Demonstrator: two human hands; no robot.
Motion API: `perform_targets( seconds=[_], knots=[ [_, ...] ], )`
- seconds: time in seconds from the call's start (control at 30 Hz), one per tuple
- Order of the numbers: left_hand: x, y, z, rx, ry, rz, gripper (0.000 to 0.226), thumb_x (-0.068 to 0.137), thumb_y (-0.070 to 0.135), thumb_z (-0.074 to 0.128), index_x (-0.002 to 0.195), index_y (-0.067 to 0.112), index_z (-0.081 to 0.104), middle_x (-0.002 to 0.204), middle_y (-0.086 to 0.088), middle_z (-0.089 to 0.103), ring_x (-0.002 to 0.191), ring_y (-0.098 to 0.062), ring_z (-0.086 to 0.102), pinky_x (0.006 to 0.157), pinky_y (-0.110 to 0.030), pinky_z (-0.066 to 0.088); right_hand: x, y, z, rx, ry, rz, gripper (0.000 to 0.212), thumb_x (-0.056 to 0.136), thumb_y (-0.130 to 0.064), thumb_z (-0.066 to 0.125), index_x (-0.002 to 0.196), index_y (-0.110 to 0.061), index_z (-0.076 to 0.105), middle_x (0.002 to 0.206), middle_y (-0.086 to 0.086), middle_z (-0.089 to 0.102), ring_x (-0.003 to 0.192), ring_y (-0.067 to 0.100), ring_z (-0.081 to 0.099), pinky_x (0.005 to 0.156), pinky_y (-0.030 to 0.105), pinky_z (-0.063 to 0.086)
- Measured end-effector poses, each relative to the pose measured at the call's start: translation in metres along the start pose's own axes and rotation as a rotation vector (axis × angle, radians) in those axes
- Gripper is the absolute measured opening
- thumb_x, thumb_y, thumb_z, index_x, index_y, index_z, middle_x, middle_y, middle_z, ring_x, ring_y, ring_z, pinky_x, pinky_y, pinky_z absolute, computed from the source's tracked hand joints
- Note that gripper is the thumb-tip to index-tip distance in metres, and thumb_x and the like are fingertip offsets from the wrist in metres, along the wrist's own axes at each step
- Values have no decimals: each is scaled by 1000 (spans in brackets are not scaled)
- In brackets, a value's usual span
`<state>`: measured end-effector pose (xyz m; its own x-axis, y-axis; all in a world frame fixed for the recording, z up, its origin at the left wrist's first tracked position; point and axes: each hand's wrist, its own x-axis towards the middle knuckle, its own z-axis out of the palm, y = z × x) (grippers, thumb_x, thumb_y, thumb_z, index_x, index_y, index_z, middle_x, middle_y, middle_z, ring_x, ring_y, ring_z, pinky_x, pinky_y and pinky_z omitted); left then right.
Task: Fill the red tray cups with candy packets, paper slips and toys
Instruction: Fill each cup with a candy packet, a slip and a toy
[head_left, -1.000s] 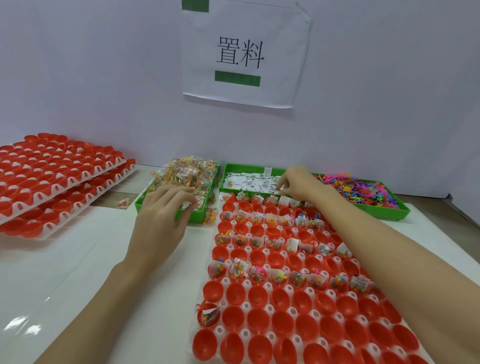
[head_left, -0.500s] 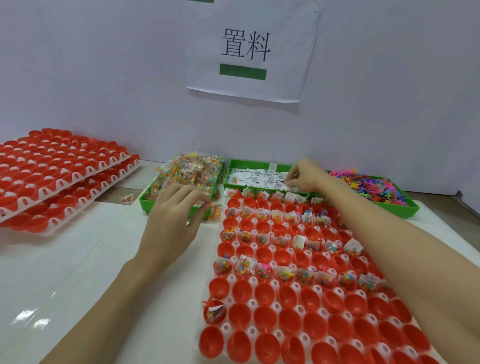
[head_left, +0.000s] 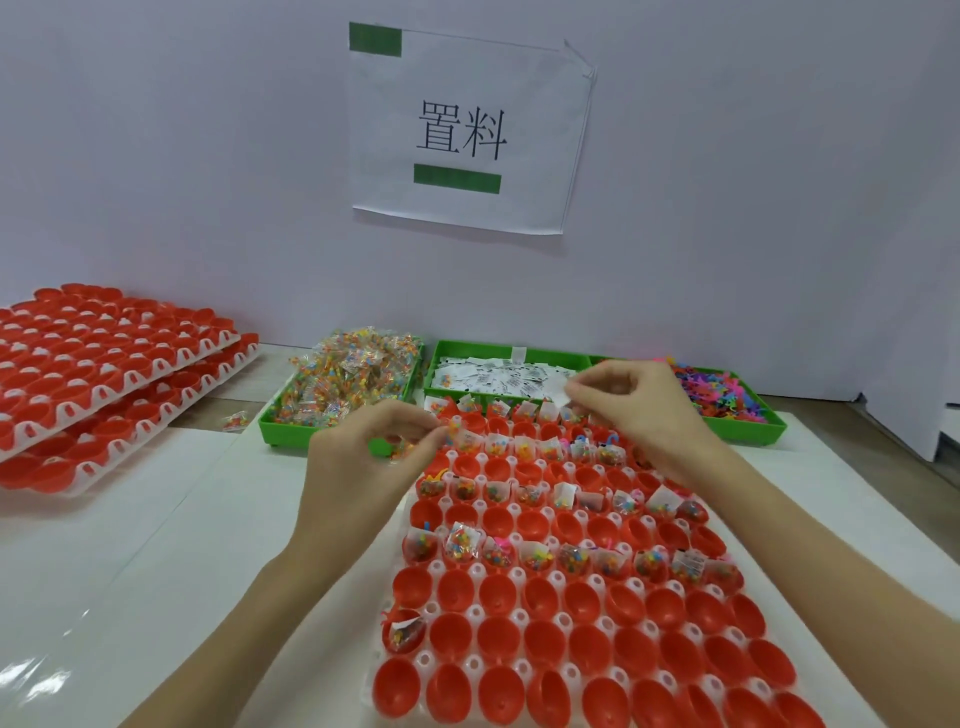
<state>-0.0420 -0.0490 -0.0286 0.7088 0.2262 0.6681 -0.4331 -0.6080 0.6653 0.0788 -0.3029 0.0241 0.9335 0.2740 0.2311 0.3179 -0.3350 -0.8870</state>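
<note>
A white tray of red cups lies in front of me; several far rows hold candy packets, paper slips and toys, the near rows are bare. My left hand hovers over the tray's far left corner and pinches a candy packet. My right hand is above the far rows and pinches a white paper slip. Behind the tray stand a green bin of candy packets, a green bin of paper slips and a compartment of coloured toys.
Stacked trays of bare red cups sit at the left on the white table. One loose candy packet lies beside the candy bin. A white wall with a paper sign closes off the back.
My left hand moved right from the candy bin to the tray's far left corner with a packet. My right hand drew back from the slip bin holding a slip.
</note>
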Motion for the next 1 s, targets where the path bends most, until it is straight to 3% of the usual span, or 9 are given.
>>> perform_targets(
  seconds=[0.27, 0.47, 0.73, 0.9, 1.0],
  knots=[
    [-6, 41, 5, -440, -198, -280, 10, 78, 26, 85, 85, 22, 80, 84, -2, 80, 83, -17, 78, 73, -16, 56, -88, -9, 31, 151, -6, -70, 2, 86, -23, 81, 87, -23, 79, 80, -1, 78, 77, 13, 76, 69, 17, 56],
    [-15, 55, 11, -446, -249, -262, 9, 80, 26, 83, 85, 20, 80, 86, -4, 78, 84, -20, 75, 78, -27, 60, -103, -20, 36, 196, -94, -142, 3, 89, -25, 77, 90, -28, 78, 85, -5, 78, 83, 10, 75, 74, 15, 55],
    [-19, 57, 15, -531, -230, -384, 11, 80, 16, 83, 84, 7, 77, 81, -11, 77, 76, -24, 75, 74, -23, 59, -109, -19, 37, 241, -101, -122, 4, 92, -23, 74, 92, -23, 78, 86, -1, 78, 80, 11, 75, 72, 17, 55],
    [-18, 59, 14, -526, -223, -402, 12, 77, 19, 84, 84, 12, 78, 83, -11, 77, 76, -23, 75, 73, -23, 59, -109, -19, 37, 254, -111, -93, 4, 90, -26, 76, 93, -23, 78, 86, -2, 78, 80, 11, 75, 72, 17, 55],
    [-18, 59, 11, -568, -303, -397, 20, 80, 20, 83, 100, 20, 80, 88, -10, 77, 81, -21, 75, 76, -20, 57, -109, -16, 39, 240, -85, -68, 2, 89, -22, 78, 91, -22, 78, 85, -2, 78, 80, 12, 75, 72, 18, 55]
  ],
)
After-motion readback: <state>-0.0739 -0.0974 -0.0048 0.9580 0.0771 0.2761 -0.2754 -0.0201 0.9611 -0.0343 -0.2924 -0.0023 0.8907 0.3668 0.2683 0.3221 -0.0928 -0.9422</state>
